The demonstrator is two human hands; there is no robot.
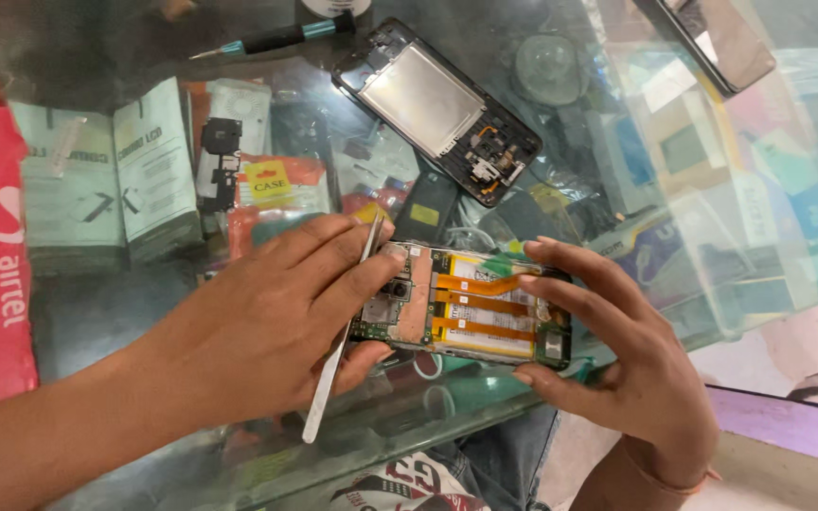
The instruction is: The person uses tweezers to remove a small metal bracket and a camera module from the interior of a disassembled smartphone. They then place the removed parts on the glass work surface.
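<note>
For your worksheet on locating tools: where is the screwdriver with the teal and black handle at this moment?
In the head view, the screwdriver lies untouched at the top of the glass counter, left of the phone frame, far from both hands.

tweezers point(338, 364): bare metal, smooth, dull silver sheen
opened phone point(466, 305): matt green circuit board, glossy orange flex ribbons, pale battery wrap
phone frame point(437, 109): black plastic rim, brushed grey metal plate
table point(239, 454): clear glass, glossy, reflective
screwdriver point(272, 40): black plastic grip, teal collars, metal tip
suction cup point(549, 68): clear, soft-looking plastic
</note>
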